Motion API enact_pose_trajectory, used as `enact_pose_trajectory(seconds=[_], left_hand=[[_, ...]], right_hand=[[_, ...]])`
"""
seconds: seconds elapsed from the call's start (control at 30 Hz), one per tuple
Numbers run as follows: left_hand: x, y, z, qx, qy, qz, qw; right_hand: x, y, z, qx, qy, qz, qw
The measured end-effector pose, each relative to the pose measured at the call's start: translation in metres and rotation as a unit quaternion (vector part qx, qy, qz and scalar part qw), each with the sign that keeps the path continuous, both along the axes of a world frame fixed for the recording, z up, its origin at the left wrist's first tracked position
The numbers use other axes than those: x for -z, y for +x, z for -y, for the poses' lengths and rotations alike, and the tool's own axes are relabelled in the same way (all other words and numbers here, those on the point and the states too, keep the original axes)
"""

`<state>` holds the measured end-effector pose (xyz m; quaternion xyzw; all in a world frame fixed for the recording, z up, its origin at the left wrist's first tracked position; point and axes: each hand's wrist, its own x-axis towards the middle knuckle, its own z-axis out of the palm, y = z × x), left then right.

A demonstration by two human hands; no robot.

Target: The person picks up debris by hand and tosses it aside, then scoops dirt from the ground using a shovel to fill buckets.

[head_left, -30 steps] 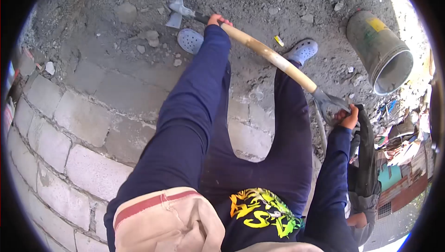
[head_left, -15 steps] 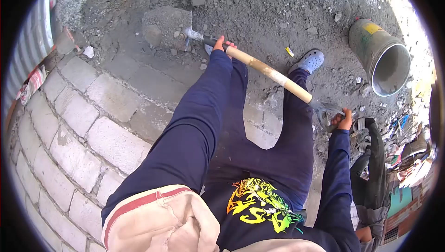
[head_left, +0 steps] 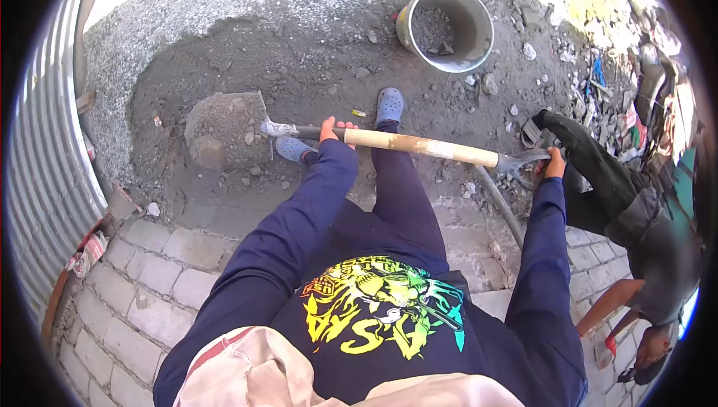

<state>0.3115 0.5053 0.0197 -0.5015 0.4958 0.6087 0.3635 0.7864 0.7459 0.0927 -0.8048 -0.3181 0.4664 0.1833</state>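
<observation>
The left grip (head_left: 333, 132) was closed around the shovel (head_left: 419, 144) and the right grip (head_left: 554, 164) around its handle (head_left: 514, 161); the blade (head_left: 228, 132) (heaped grey) extended leftward of the left grip, ground (head_left: 321, 51) separating it from the bucket (head_left: 404, 33).

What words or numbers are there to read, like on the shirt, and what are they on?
"S": a big letter on the front of the dark shirt. The spiky colorful letters beside it are too fancy to read for sure.
Small writing higher in the shirt's picture: too small to read.
Small yellow thing on the ground: too small to read.
Red-and-white bag near the metal sheet: too blurred to read.
</observation>
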Motion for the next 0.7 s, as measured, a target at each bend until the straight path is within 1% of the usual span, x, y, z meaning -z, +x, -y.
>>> enact_pose_trajectory(seconds=[0.03,0.07,0.1,0.13,0.17,0.2,0.23,0.27,0.3,0.33,0.37,0.4,0.43,0.47,0.5,0.53,0.57,0.6,0.63,0.67,0.7], left_hand=[[-0.019,0.021,-0.029,0.007,0.026,0.01,1.0],[-0.025,0.043,-0.05,0.021,0.099,0.022,0.995],[-0.057,0.065,-0.085,0.034,0.066,0.037,0.997],[-0.075,0.089,-0.108,0.067,0.109,0.035,0.991],[-0.088,0.112,-0.133,0.076,0.137,0.055,0.986],[-0.106,0.134,-0.156,0.089,0.17,0.074,0.979],[-0.13,0.156,-0.181,0.096,0.171,0.087,0.977],[-0.147,0.177,-0.201,0.114,0.213,0.098,0.966],[-0.167,0.196,-0.219,0.13,0.255,0.114,0.951],[-0.187,0.213,-0.236,0.137,0.275,0.13,0.943],[-0.21,0.226,-0.249,0.145,0.285,0.146,0.936],[-0.225,0.235,-0.258,0.142,0.328,0.169,0.918],[-0.24,0.238,-0.267,0.136,0.349,0.197,0.906],[-0.252,0.242,-0.271,0.13,0.367,0.225,0.893],[-0.259,0.243,-0.273,0.126,0.382,0.22,0.889],[-0.256,0.242,-0.275,0.133,0.384,0.225,0.885],[-0.245,0.241,-0.276,0.148,0.396,0.198,0.884],[-0.231,0.24,-0.276,0.161,0.407,0.17,0.883],[-0.205,0.238,-0.28,0.179,0.366,0.167,0.898],[-0.178,0.235,-0.284,0.196,0.324,0.165,0.91],[-0.149,0.231,-0.288,0.253,0.303,0.145,0.908]], right_hand=[[-0.025,0.03,-0.009,0.002,0.01,-0.007,1.0],[-0.047,0.065,-0.017,0.036,0.009,0.018,0.999],[-0.072,0.103,-0.022,0.06,0.035,0.024,0.997],[-0.111,0.116,-0.022,0.129,0.055,0.008,0.99],[-0.146,0.139,-0.022,0.153,0.097,0.038,0.983],[-0.179,0.178,-0.022,0.174,0.104,0.028,0.979],[-0.221,0.202,-0.019,0.197,0.122,0.017,0.973],[-0.26,0.231,-0.014,0.193,0.162,0.043,0.967],[-0.303,0.258,-0.009,0.216,0.186,0.032,0.958],[-0.352,0.242,0.002,0.221,0.222,0.053,0.948],[-0.398,0.241,0.013,0.268,0.236,0.046,0.933],[-0.445,0.268,0.03,0.221,0.269,0.033,0.937],[-0.492,0.303,0.052,0.214,0.299,0.037,0.929],[-0.524,0.294,0.087,0.039,0.431,0.164,0.886],[-0.562,0.277,0.112,0.02,0.446,0.175,0.877],[-0.59,0.256,0.134,-0.016,0.459,0.177,0.871],[-0.606,0.234,0.156,-0.068,0.472,0.185,0.859],[-0.604,0.205,0.172,-0.134,0.483,0.201,0.841],[-0.573,0.147,0.169,-0.171,0.523,0.279,0.787],[-0.519,0.085,0.153,-0.244,0.564,0.433,0.659],[-0.469,0.029,0.138,-0.318,0.578,0.568,0.492]])
